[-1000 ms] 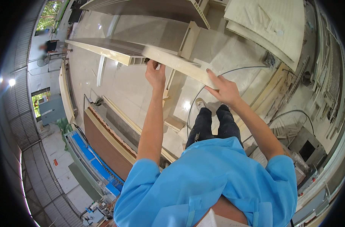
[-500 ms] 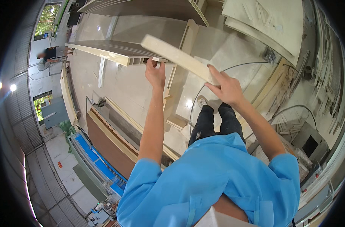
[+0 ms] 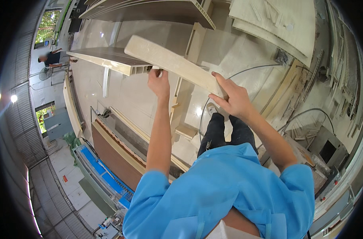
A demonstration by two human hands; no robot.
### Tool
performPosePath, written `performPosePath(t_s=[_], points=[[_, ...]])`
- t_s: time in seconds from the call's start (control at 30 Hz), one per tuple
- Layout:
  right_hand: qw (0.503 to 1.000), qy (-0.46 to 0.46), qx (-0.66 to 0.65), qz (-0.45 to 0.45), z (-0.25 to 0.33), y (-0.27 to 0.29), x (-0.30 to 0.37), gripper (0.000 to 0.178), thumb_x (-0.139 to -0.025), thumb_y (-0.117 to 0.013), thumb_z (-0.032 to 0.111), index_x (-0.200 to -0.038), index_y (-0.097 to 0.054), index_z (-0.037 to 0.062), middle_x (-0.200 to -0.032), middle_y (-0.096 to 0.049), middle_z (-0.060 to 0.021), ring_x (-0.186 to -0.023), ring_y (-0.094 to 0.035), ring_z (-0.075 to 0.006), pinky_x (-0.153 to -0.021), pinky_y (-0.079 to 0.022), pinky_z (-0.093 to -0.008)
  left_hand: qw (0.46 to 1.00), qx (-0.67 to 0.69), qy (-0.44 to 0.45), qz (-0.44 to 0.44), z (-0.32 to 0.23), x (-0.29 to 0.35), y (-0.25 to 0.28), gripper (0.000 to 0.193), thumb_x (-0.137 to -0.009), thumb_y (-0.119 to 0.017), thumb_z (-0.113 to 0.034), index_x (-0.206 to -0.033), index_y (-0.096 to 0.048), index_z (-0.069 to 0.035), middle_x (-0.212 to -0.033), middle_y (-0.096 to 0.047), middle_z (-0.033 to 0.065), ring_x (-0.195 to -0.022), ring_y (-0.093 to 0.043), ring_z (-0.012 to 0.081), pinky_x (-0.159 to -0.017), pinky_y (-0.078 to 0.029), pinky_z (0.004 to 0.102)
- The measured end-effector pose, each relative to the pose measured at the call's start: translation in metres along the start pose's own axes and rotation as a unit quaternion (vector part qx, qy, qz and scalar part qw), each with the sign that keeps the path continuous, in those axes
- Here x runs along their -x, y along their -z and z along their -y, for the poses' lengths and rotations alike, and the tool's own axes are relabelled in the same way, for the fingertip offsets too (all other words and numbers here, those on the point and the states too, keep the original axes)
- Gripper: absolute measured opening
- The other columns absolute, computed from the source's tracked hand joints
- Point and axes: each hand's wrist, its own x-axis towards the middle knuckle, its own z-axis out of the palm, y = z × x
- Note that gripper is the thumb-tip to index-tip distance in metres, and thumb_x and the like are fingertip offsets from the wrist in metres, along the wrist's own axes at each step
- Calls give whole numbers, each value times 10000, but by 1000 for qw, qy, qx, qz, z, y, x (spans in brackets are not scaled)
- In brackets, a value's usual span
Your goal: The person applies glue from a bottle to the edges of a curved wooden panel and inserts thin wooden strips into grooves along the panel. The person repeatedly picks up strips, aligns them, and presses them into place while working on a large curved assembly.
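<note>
My right hand (image 3: 235, 97) grips one end of a thick, pale cream board (image 3: 171, 61) with rounded corners. The board slants up to the left, above the end of a brown-faced hollow panel (image 3: 138, 70). At that panel's end my left hand (image 3: 159, 84) is closed in a pinch, fingertips against the open cells. A small pale piece (image 3: 156, 67) shows between its fingertips, partly covered by the board and fingers. Whether the piece sits inside a cell cannot be made out.
Another brown hollow panel (image 3: 149, 14) stands beyond. Pale sheets with scraps (image 3: 269, 28) lie at the far right. A black cable (image 3: 253, 68) crosses the floor by my feet. Stacked brown panels (image 3: 113, 151) and a blue-topped machine (image 3: 98, 165) are at left. A person (image 3: 52, 58) stands far left.
The pale board in my right hand has swung left and lower over the panel's end. My left hand has shifted slightly left and down, still pinching the small piece.
</note>
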Motion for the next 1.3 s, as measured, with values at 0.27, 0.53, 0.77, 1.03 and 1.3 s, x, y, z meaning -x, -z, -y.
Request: performPosePath(t_s=[0.27,0.53,0.77,1.03,1.3], points=[[994,-42,-69,-74,0,3,-2,722,-902,-847,317,-1525,-573,76,-942,-711,-149,-722,-688,-297,-652,-553,-394,989,146,11,3,3,11,15,234,-912,-810,-13,-1129,-737,36,-1026,-782,101,-916,-754,179,-857,-604,343],[995,-77,-30,50,2,3,18,704,-898,-846,320,-1513,-594,87,-873,-691,-135,-701,-694,-295,-629,-552,-394,989,123,78,-13,8,29,8,236,-924,-811,-14,-1142,-732,34,-1038,-770,99,-908,-733,158,-852,-601,317],[999,-5,4,39,22,4,-1,707,-896,-850,351,-1505,-605,90,-841,-677,-120,-656,-666,-289,-592,-535,-388,983,155,99,-21,26,37,-2,258,-927,-802,-23,-1169,-728,26,-1078,-765,83,-963,-756,204,-894,-606,332],[976,139,148,74,6,-9,-7,780,-851,-875,334,-1518,-585,52,-979,-725,-129,-732,-695,-274,-617,-571,-369,958,268,91,-42,49,37,-23,281,-871,-814,-76,-1135,-745,-9,-1045,-776,132,-948,-766,309,-902,-606,398],[983,129,123,33,-6,-19,7,786,-858,-842,384,-1563,-572,165,-856,-646,-72,-699,-666,-272,-590,-557,-402,948,311,76,-4,66,41,-27,423,-932,-832,-154,-1271,-657,29,-1208,-707,171,-1084,-699,270,-899,-573,404]])
